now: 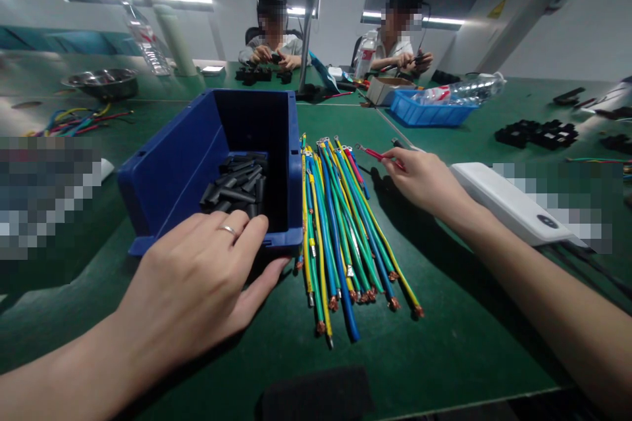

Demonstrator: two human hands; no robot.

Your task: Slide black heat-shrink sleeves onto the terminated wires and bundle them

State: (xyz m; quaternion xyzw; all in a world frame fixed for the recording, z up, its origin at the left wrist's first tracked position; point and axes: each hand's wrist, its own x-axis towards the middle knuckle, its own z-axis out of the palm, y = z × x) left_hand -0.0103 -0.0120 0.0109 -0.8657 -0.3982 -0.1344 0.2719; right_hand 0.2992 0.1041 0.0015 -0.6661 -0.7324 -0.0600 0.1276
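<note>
Left hand [197, 276] rests on the near lip of the blue parts bin [172, 164], fingers curled over the rim, reaching toward the black sleeve pieces [237, 187] piled inside. Whether it has one pinched, cannot tell; fingertips are hidden behind the bin wall.

Right hand [419, 177] is out over the green worktop [444, 342], right of the wire bundle. Thumb and forefinger pinch a red wire [370, 153], which runs left and slightly away from the fingertips, terminal end outward.

Wire bundle [340, 223]: yellow-green, blue and green leads lying flat, just right of the bin and touching its corner. Long axis runs from the far middle of the worktop toward the near edge, fanning slightly; stripped copper ends point toward the person. Bundle sits between the two hands, left hand nearer its near ends, right hand nearer its far ends.

White flat device [508, 200] lies under the right forearm. Two other people sit at the far edge, hands busy with their own parts.
</note>
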